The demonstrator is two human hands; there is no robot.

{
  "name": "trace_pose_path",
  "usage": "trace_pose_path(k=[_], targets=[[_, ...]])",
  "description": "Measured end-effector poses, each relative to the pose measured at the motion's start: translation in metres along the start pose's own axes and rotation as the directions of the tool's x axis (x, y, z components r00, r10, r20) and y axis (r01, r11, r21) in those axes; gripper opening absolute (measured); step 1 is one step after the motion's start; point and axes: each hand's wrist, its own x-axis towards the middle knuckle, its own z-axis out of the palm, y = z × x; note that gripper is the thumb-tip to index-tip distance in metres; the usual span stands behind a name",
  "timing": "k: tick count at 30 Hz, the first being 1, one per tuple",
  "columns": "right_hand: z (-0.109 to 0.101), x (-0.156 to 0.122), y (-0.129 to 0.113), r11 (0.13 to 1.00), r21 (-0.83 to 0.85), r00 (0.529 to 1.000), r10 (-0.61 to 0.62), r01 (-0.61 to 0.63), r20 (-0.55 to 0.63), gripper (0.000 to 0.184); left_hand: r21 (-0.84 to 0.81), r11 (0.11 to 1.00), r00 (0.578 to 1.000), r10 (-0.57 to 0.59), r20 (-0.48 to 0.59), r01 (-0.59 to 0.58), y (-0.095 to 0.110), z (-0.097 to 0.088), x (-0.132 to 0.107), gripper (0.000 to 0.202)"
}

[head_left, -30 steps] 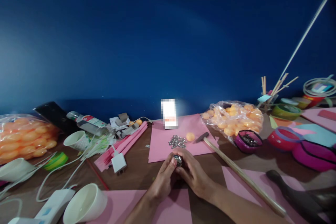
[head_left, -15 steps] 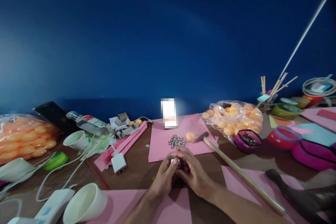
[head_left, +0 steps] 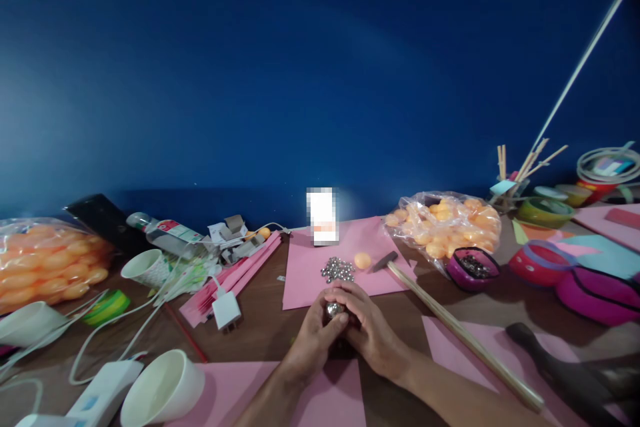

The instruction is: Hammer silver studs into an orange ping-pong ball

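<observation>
With twelve o'clock pointing from the hands toward the blue wall, the left hand and the right hand are closing together around a shiny silver ball. Both are gripping it, fingers curled, with the left thumb lying along its near side; most of the ball is hiding between the palms. They are holding it over the brown tabletop, between pink sheets.

At twelve o'clock a loose pile of silver beads is resting on a pink paper sheet. At one o'clock an orange table tennis ball is sitting on the same sheet, just beside the head of a wooden-handled hammer, whose handle is slanting out toward four o'clock.

A clear plastic bag of orange balls is lying at two o'clock, and a purple bowl with small dark pieces inside is standing in front of it, between two and three. At nine o'clock a white charger plug is lying on the table, while a white cup is standing at eight.
</observation>
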Motion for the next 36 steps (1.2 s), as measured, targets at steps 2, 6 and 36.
trace_pose_path(k=[2, 6, 36], targets=[[0.002, -0.001, 0.001, 0.999, -0.038, 1.000, -0.018, 0.018, 0.003, 0.050, -0.020, 1.000, 1.000, 0.000, -0.023, -0.001, 0.000, 0.000, 0.000, 0.037], [0.005, -0.002, 0.001, 0.992, -0.118, 0.999, -0.035, 0.038, 0.030, 0.068, -0.132, 0.989, 0.996, -0.079, -0.049, 0.072, 0.000, -0.002, 0.001, 0.021], [0.001, -0.004, 0.001, 0.966, -0.247, 0.996, -0.084, 0.078, -0.014, 0.060, -0.508, 0.850, 0.977, -0.204, -0.069, 0.141, 0.001, -0.004, 0.002, 0.040]])
